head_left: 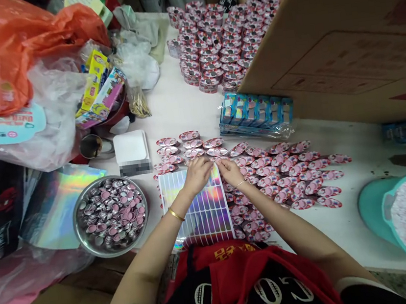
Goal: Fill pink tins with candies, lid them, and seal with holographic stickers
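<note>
A silvery rainbow sheet of rectangular stickers (210, 212) lies in front of my body, over part of the rows of small pink-and-red oval pieces. My left hand (199, 174) rests over its upper edge, with bent fingers closed at the top right corner. Right beside it, my right hand (229, 172) is closed in a pinch, fingertips meeting those of my left. Whatever sits between the right fingertips is too small to make out. More oval pieces (266, 170) with pale round centres spread to the right of my hands.
Left of the sheet stands a metal bowl (83, 235) of small round caps, below a white scale (130, 146). Blue packaged boxes (253, 111) lie ahead, before stacked pink pieces (208, 47). A large cardboard box (339, 56) and turquoise basins (375, 210) occupy the right; bags (44, 38) crowd the left.
</note>
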Tool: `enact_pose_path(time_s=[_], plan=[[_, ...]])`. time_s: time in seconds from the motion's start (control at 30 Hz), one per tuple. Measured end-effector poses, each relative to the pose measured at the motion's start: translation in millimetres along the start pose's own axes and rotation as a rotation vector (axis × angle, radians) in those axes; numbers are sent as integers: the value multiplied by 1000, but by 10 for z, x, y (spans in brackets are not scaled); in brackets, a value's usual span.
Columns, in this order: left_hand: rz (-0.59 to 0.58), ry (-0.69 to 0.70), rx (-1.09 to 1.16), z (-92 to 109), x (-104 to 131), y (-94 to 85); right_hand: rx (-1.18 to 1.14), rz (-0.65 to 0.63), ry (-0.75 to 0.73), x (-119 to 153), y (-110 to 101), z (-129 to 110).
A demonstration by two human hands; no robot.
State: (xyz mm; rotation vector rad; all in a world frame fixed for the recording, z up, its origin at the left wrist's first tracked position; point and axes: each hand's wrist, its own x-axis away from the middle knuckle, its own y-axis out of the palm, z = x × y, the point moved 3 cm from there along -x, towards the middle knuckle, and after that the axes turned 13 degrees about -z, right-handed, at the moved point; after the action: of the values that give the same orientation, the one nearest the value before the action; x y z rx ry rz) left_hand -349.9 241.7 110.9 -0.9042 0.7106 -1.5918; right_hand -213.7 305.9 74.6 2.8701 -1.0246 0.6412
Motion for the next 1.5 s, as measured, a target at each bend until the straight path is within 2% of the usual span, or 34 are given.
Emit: enact_pose_path(time_s=[0.2, 0.43, 0.67, 0.77, 0.9, 0.97, 1.03, 1.1, 1.2, 1.27, 1.37, 1.5], plan=[[16, -3, -153, 107, 12, 103, -44, 43, 33, -31, 33, 34], [29, 4, -56, 108, 110, 251, -117, 45, 102, -42, 67, 135], [69, -33, -9, 180, 189, 250, -216, 41, 139, -18, 74, 175], [64, -14, 56, 275, 338, 220, -228, 40, 137, -17, 73, 161], [-25, 95, 254, 466, 689, 130, -203, 75, 118, -17, 57, 138], [41, 58, 410, 473, 791, 37, -199, 86, 109, -9, 52, 123], [180, -52, 485, 390, 763, -60, -199, 87, 101, 7, 52, 95], [250, -120, 409, 284, 601, -121, -201, 86, 94, 30, 59, 54], [130, -104, 145, 177, 261, -108, -207, 93, 74, 64, 72, -16], [37, -98, -5, 143, 117, -54, -212, 96, 54, 76, 82, -49], [28, -106, -97, 129, 96, 29, -217, 92, 24, 70, 98, -54], [72, -108, -54, 115, 221, 140, -240, 91, 18, 45, 124, -2]])
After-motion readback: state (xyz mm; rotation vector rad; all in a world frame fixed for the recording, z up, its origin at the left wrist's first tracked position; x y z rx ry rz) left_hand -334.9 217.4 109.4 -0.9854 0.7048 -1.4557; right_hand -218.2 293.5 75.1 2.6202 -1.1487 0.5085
